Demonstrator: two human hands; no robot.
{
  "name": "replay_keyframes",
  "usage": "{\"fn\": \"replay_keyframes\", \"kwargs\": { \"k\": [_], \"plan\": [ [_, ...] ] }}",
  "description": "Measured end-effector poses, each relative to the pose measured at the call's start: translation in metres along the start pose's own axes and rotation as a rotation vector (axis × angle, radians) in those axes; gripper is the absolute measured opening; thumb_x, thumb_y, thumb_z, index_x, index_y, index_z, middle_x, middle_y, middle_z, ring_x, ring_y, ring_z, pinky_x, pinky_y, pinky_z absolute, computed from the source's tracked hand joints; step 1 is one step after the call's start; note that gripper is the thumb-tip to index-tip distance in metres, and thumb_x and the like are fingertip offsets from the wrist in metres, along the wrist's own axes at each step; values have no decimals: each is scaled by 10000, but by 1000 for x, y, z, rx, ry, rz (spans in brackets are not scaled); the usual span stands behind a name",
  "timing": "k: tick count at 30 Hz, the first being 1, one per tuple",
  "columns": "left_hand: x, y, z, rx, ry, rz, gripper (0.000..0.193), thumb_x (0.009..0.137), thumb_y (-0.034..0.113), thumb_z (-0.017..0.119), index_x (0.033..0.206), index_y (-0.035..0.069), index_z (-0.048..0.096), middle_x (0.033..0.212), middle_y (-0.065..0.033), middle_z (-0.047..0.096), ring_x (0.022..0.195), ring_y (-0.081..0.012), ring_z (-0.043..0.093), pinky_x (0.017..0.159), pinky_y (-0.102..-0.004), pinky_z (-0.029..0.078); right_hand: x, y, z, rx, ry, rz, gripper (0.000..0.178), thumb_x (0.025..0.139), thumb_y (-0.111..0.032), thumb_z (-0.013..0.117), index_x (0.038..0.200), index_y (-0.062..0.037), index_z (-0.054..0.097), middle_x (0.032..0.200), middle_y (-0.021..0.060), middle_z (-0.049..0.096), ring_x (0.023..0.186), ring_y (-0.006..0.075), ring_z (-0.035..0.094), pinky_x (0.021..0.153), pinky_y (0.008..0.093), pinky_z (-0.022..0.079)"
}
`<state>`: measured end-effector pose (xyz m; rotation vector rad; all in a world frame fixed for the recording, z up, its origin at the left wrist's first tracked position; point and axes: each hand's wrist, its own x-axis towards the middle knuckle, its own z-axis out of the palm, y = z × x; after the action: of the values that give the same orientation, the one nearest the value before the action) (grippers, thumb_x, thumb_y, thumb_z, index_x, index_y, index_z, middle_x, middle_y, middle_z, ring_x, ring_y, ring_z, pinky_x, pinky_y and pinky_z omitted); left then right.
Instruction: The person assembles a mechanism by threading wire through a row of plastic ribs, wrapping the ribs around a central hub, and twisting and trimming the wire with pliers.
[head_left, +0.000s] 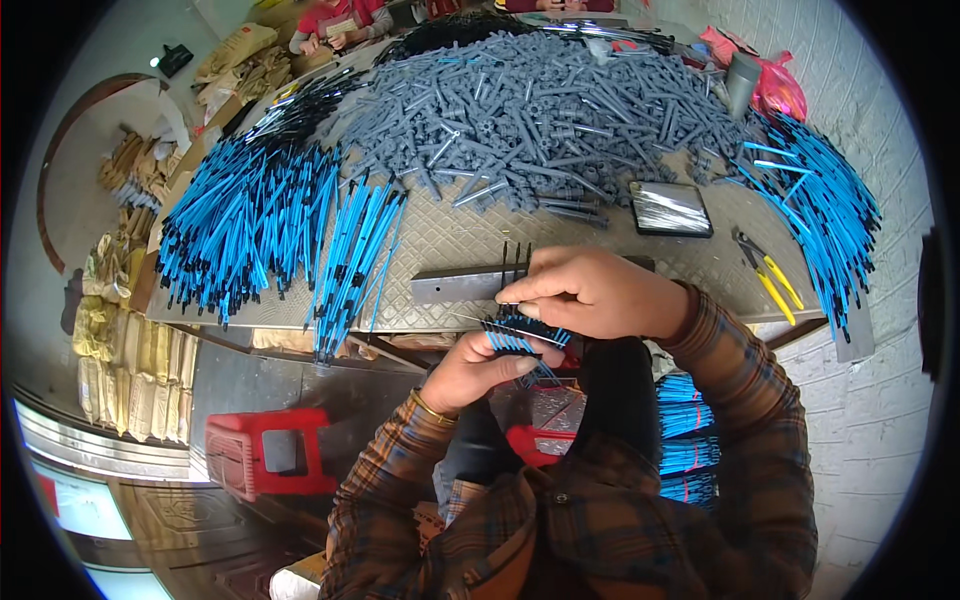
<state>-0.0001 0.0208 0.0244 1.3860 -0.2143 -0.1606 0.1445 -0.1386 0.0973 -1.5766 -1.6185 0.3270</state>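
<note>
textured table (pixel 425 230) ahead. my left hand (pixel 472 372) clasps blue sticks (pixel 507 342) by its near edge, long axis slanting upper-left to lower-right. black rods (pixel 516 262) point away from me; my right hand (pixel 595 295) meets them, thumb and forefinger close together, clamped or not: cannot tell.

The fingers of the bare left hand (pixel 478 368) partly vanish behind a bundle of thin blue-and-black rods (pixel 507 342), itself partly covered by the bare right hand (pixel 590 292). That hand also hides the middle of a long grey metal bar (pixel 450 289). Dark-trousered legs (pixel 614 395) obscure a red plastic object (pixel 522 440). The upper edge cuts off a red-clothed co-worker (pixel 318 16).
</note>
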Motion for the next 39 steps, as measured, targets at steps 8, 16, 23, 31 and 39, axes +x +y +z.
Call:
{"fn": "replay_keyframes", "kwargs": {
  "k": [8,16,23,31,39],
  "plan": [
    [-1,-4,1,-147,53,-14,184,888,28,545,1066,7,584,1005,-108,645,933,-180,619,838,-312,483,3,5,-2,73,-52,-5,247,834,-75,559,1066,-40,637,822,99,554,752,222,563,669,312,436],
    [-1,-12,5,-71,195,133,142,869,-4,562,1010,-1,583,945,-132,653,875,-203,640,793,-324,509,7,5,-2,10,46,-1,189,831,-74,569,999,-22,637,826,89,555,754,211,563,672,301,437],
    [-2,-11,0,-138,165,111,140,843,-24,583,982,-4,590,915,-134,657,867,-219,645,802,-338,512,14,12,7,151,28,-137,149,835,-71,590,966,-21,640,819,66,554,733,171,555,658,280,434],
    [-4,-12,-3,-115,147,105,153,821,-39,597,970,-6,600,915,-143,662,867,-232,649,804,-346,513,12,13,16,236,70,-101,147,833,-75,605,967,-29,643,819,57,556,740,161,555,654,272,433],
    [-2,-9,5,-70,172,81,171,823,-35,607,990,-2,612,928,-126,666,905,-207,638,819,-314,500,11,3,23,54,194,-86,90,833,-92,614,888,-21,620,800,54,544,734,164,562,640,279,430]
  ]
}}
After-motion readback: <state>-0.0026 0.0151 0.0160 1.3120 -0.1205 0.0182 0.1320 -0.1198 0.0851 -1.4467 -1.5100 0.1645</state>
